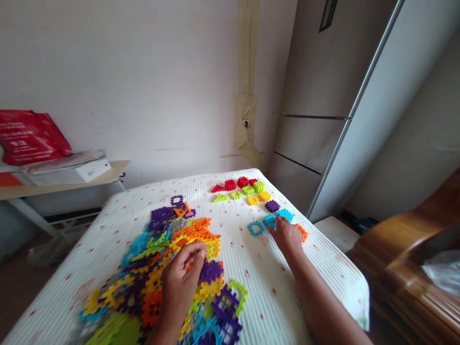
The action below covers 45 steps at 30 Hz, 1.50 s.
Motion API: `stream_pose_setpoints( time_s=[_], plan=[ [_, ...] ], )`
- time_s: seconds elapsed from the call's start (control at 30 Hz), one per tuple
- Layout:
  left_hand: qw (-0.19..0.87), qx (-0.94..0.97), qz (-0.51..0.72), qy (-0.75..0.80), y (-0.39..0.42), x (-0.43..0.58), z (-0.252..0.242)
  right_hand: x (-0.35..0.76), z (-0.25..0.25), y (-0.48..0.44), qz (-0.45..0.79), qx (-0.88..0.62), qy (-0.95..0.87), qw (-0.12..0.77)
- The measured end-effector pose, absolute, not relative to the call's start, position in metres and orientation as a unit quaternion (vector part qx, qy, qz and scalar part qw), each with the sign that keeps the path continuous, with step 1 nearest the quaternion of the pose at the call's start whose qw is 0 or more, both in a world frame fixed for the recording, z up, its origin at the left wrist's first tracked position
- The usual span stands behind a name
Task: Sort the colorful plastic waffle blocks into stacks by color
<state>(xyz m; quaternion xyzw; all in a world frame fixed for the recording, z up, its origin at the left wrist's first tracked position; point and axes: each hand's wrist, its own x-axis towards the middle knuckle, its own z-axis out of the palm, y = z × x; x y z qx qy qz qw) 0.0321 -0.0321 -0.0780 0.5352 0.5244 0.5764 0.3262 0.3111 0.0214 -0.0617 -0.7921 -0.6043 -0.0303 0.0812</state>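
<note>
White ribbed tablecloth (251, 268): few bright plastic interlocking tiles (247, 190) sorted by colour, big mixed tile heap (143, 268) left — early, I judge; left hand (181, 282) curled in heap, grasp unclear, right hand (287, 237) flat on blue plastic tile (269, 220).

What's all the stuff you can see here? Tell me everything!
Tablecloth: one, white with red specks, covering the table.
Tile pile: many, mixed colours, near left.
Red tiles: about four, far end.
Green tiles: about four, beside the red.
Yellow tiles: two, far right.
Purple tile: one, far right.
Blue tiles: about three, right side.
Orange tile: one, right edge.
Red bag: one, side shelf, left.
Fridge: one, grey, right.
Left hand: on the pile.
Right hand: touching a blue tile.
</note>
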Motion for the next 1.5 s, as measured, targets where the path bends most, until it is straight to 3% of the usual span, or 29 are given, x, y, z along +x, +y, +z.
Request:
stream_pose_setpoints(
  time_s=[0.33,0.53,0.67,0.77,1.1,1.5],
  plan=[
    [0.312,0.546,0.584,0.513,-0.039,0.041,-0.066,0.311,-0.068,0.019,-0.063,-0.76,-0.634,0.129],
    [0.239,0.593,0.578,0.507,-0.055,0.032,-0.032,0.306,-0.095,0.029,-0.054,-0.6,-0.768,0.218],
    [0.15,0.564,0.548,0.599,-0.047,-0.025,-0.01,0.301,-0.105,0.031,0.044,-0.5,-0.839,0.207],
    [0.091,0.535,0.441,0.715,-0.026,-0.081,-0.011,0.298,-0.108,0.031,0.063,-0.488,-0.845,0.208],
    [0.157,0.514,0.273,0.798,0.019,-0.134,-0.061,0.285,-0.104,0.023,0.039,-0.466,-0.867,0.169],
    [0.15,0.475,0.363,0.787,0.02,-0.131,-0.056,0.281,-0.102,0.021,0.021,-0.469,-0.869,0.153]
  ],
)
